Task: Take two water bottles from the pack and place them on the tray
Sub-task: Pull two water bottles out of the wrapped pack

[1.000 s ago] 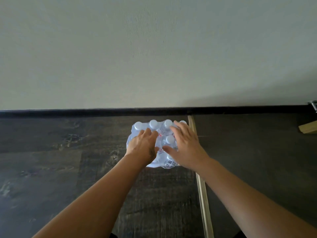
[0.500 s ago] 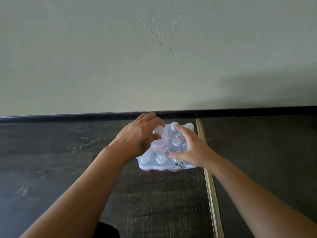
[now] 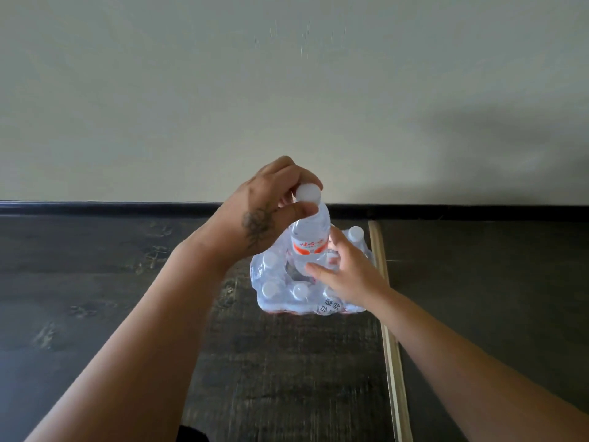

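Lifted from the pack (image 3: 296,291), the bottle (image 3: 310,240) hangs in left fingers (image 3: 299,210); right hand (image 3: 347,272) steadies, loosely open.

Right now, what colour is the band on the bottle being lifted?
Orange-red, on the clear bottle; head view shows it.

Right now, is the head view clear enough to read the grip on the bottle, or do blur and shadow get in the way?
Head view: the left hand pinching the clear plastic bottle's white cap is sharp; the right hand is slightly motion-blurred; a soft shadow lies on the wall at right; the floor edge bows slightly.
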{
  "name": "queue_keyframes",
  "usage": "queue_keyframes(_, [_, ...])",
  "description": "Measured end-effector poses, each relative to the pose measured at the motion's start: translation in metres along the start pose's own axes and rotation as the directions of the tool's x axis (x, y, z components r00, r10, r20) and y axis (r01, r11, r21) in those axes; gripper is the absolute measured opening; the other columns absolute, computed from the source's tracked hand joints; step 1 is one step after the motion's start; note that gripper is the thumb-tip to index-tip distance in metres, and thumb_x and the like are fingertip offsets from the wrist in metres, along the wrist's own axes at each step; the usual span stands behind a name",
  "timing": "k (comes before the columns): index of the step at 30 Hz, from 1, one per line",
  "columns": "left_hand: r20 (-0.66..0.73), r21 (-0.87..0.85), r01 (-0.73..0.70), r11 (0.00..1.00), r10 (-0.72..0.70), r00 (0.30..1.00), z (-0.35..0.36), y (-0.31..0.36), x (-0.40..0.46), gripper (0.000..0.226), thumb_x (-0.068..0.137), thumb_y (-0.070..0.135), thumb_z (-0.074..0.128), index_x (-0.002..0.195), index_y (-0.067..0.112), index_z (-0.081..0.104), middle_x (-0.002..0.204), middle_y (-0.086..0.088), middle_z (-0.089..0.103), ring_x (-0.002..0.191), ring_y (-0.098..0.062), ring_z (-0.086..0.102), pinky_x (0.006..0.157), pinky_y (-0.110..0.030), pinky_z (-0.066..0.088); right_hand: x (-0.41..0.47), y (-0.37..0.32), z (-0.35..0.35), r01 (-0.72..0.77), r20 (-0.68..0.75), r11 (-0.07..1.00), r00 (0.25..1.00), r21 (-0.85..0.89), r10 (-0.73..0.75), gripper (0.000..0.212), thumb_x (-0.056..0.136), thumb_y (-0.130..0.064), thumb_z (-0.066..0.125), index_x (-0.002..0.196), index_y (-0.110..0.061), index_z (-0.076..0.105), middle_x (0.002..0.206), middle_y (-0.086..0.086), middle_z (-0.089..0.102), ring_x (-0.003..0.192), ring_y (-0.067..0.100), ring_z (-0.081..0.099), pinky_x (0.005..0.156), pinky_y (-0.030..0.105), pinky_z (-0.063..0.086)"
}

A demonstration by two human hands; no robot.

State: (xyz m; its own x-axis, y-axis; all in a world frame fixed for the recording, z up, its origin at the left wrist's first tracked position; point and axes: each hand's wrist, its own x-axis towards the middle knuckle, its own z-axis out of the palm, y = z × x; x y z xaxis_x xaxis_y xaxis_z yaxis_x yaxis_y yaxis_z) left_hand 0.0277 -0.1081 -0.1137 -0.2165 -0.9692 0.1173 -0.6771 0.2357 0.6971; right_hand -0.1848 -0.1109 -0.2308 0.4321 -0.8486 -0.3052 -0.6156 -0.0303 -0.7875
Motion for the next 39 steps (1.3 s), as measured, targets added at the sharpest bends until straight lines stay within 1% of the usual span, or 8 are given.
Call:
queue_keyframes(7, [-0.114, -0.128, 0.003, 0.992, -0.018, 0.993, 0.003, 0.009, 0.001, 0.023, 0.104, 0.022, 0.073, 0.125, 0.011, 0.071, 0.121, -0.007, 0.067, 0.105, -0.027, 0.065, 0.096, -0.043, 0.06, 0.005, -0.013, -0.004, 0.021, 0.017, 0.988, 1.0, 0.152, -0.024, 0.065, 0.095, -0.036, 0.08, 0.15, -0.03, 0.047, 0.149, -0.003, 0.065, 0.132, 0.022, 0.067, 0.114, 0.056, 0.053])
queue_keyframes(12, [0.029, -0.222, 0.186, 0.957, -0.184, 0.983, 0.01, -0.01, -0.007, 0.072, 0.088, 0.04, 0.089, 0.145, 0.02, 0.049, 0.131, -0.002, 0.068, 0.121, -0.022, 0.069, 0.1, -0.039, 0.062, 0.006, -0.022, -0.006, 0.044, 0.07, 0.966, 0.996, 0.256, -0.064, 0.062, 0.095, -0.031, 0.082, 0.148, -0.029, 0.051, 0.145, -0.005, 0.066, 0.137, 0.029, 0.064, 0.114, 0.063, 0.05])
queue_keyframes(17, [0.254, -0.278, 0.353, 0.893, -0.286, 0.924, 0.02, -0.04, -0.013, 0.106, 0.068, 0.026, 0.106, 0.151, 0.023, 0.04, 0.133, 0.005, 0.072, 0.121, -0.011, 0.075, 0.102, -0.033, 0.063, 0.013, -0.028, -0.015, 0.094, -0.002, 0.957, 0.995, 0.275, -0.097, 0.07, 0.084, -0.053, 0.078, 0.146, -0.031, 0.054, 0.143, -0.013, 0.067, 0.133, 0.003, 0.059, 0.105, 0.029, 0.043])
queue_keyframes(21, [0.294, -0.304, 0.365, 0.88, -0.278, 0.914, 0.029, -0.049, -0.013, 0.093, 0.072, 0.015, 0.104, 0.144, 0.019, 0.045, 0.133, -0.003, 0.074, 0.121, -0.021, 0.077, 0.106, -0.048, 0.064, 0.021, -0.034, -0.023, 0.111, -0.05, 0.923, 0.994, 0.368, -0.1, 0.06, 0.089, -0.058, 0.075, 0.14, -0.03, 0.058, 0.143, -0.009, 0.07, 0.133, 0.005, 0.063, 0.119, 0.046, 0.044])
queue_keyframes(25, [0.21, -0.417, 0.341, 0.842, -0.275, 0.938, 0.03, -0.052, -0.008, 0.067, 0.08, 0.024, 0.099, 0.128, 0.027, 0.054, 0.113, 0.002, 0.086, 0.1, -0.013, 0.085, 0.087, -0.03, 0.069, 0.028, -0.039, -0.027, 0.139, -0.049, 0.899, 0.99, 0.416, -0.131, 0.05, 0.091, -0.063, 0.071, 0.136, -0.042, 0.061, 0.143, -0.011, 0.072, 0.137, 0.012, 0.063, 0.121, 0.058, 0.044])
queue_keyframes(33, [0.211, -0.406, 0.351, 0.844, -0.287, 0.934, 0.032, -0.056, -0.003, 0.071, 0.08, 0.024, 0.099, 0.133, 0.026, 0.053, 0.112, 0.004, 0.088, 0.101, -0.013, 0.086, 0.096, -0.042, 0.068, 0.037, -0.025, -0.037, 0.117, -0.067, 0.922, 0.993, 0.37, -0.099, 0.068, 0.106, -0.071, 0.024, 0.136, -0.027, 0.067, 0.123, -0.006, 0.079, 0.114, 0.008, 0.072, 0.091, 0.025, 0.06])
queue_keyframes(35, [0.22, -0.364, 0.363, 0.858, -0.299, 0.929, 0.034, -0.057, -0.003, 0.07, 0.079, 0.025, 0.099, 0.133, 0.028, 0.054, 0.109, 0.009, 0.088, 0.097, -0.007, 0.085, 0.094, -0.038, 0.067, 0.041, -0.016, -0.035, 0.02, -0.1, 0.965, 0.995, 0.26, 0.007, 0.054, 0.112, -0.058, 0.025, 0.123, -0.029, 0.069, 0.11, -0.007, 0.079, 0.099, 0.01, 0.074, 0.081, 0.035, 0.059])
queue_keyframes(39, [0.254, -0.328, 0.394, 0.858, -0.322, 0.912, 0.033, -0.062, -0.003, 0.069, 0.079, 0.023, 0.099, 0.131, 0.027, 0.054, 0.106, 0.015, 0.086, 0.095, -0.001, 0.084, 0.087, -0.027, 0.063, 0.039, 0.012, -0.026, 0.006, -0.005, 0.881, 1.0, -0.473, -0.009, 0.018, 0.108, -0.034, 0.058, 0.103, -0.022, 0.07, 0.1, -0.005, 0.076, 0.084, 0.013, 0.073, 0.069, 0.032, 0.058])
